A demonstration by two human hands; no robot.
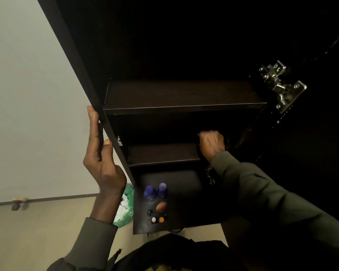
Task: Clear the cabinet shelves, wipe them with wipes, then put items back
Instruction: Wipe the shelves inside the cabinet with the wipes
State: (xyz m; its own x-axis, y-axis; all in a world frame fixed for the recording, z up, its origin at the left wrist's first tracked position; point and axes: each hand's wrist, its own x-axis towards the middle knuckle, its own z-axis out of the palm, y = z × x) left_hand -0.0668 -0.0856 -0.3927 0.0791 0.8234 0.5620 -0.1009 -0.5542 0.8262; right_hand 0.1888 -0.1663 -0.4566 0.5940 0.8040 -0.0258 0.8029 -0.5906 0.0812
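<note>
I am facing a tall cabinet [114, 133] of dark, matte wood-grain board with flat, square-edged panels. Its upper shelf [184, 106] is lying bare and smooth in front of me, and the shorter shelf [162, 155] below it is showing the same dark grain. A shiny metal hinge [282, 85] with screw heads is sitting on the right side, by the open door. Lower down, a dark flat surface [184, 192] is carrying two clear bottles [155, 191] with rounded blue caps standing side by side, a smooth brownish oval thing [161, 206] just in front of them, and small round caps in black, white and orange [157, 219]. On the floor to the left of the cabinet a crinkled green plastic bag [126, 208] is holding crumpled white bits. My left hand [102, 159] is resting against the cabinet's left side panel, its grip apart, fingers straight along the outside and the thumb touching the front edge. My right hand [211, 143] is reaching onto the lower shelf at its right end, knuckles up and fingers curled down toward the board; I cannot tell whether that grip is clamped on anything, since whatever lies under it is lost in the dark.
</note>
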